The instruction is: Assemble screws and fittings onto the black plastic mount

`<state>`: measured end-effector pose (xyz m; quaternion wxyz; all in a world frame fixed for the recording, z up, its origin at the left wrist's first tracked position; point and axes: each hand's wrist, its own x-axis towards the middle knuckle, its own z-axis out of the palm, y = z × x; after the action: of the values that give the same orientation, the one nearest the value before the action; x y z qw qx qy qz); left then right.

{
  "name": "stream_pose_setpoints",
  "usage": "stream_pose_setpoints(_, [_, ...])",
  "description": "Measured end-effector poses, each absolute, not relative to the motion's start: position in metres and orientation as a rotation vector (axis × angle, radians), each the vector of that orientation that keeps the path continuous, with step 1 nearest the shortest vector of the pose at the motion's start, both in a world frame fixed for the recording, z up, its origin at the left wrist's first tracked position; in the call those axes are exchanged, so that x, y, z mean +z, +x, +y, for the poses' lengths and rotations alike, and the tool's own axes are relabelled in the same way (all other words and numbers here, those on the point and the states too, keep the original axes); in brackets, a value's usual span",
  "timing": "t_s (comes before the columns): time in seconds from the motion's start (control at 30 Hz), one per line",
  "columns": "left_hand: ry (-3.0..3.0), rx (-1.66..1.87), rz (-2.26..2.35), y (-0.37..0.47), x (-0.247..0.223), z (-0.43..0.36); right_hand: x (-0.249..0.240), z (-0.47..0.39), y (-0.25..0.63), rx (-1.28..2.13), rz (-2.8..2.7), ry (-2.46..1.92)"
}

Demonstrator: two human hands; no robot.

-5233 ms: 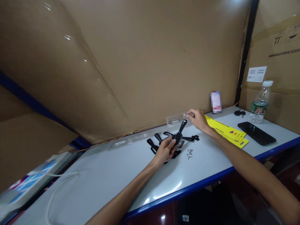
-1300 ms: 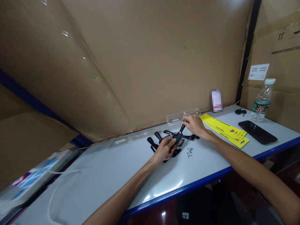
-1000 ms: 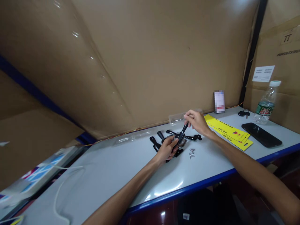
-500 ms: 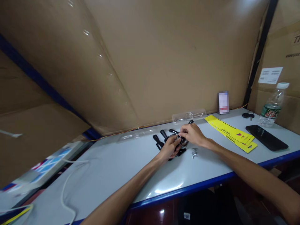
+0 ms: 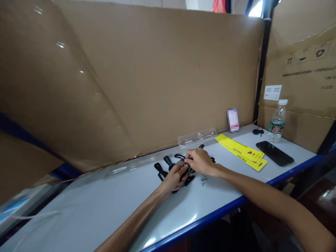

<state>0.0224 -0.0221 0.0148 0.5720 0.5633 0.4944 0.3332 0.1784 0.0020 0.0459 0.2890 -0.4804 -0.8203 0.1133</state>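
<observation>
My left hand (image 5: 174, 177) is closed around a black spokeshave (image 5: 187, 168) low over the table. My right hand (image 5: 200, 161) meets it from the other side, thumb and fingers pinched together at the tool's middle. Whatever small part sits between those fingertips is hidden. More black spokeshaves (image 5: 160, 170) lie beneath and beside my hands, their handles pointing away from me. Just in front of my right wrist rest small silver thumbscrews (image 5: 204, 180).
Clear plastic blister shells (image 5: 197, 137) lie along the cardboard wall (image 5: 162, 77). To the right are yellow cards (image 5: 240, 151), a black phone (image 5: 274, 153), keys (image 5: 258, 132) and a water bottle (image 5: 277, 122). A screen-like device (image 5: 233, 120) leans at the back. The table has a blue edge (image 5: 199, 225).
My view has tilted up and turned right, so everything sits further left in the picture. Both hands stay together on the spokeshave, with the right hand's fingers slightly shifted.
</observation>
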Motion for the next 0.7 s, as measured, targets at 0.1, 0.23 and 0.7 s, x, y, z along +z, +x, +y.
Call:
stream_pose_setpoints(0.1, [1.324,0.776,1.165,0.023,0.015,-0.022,0.045,0.001,0.177,0.336,-2.148,-1.311])
stream_pose_setpoints(0.23, [1.334,0.755,1.177,0.022,0.019,-0.025,0.042,0.002,0.176,0.388,-2.105,-1.354])
stream_pose_setpoints(0.7, [1.193,0.7,1.133,0.016,0.02,-0.023,0.053,0.004,0.199,-0.002,-2.552,-0.94])
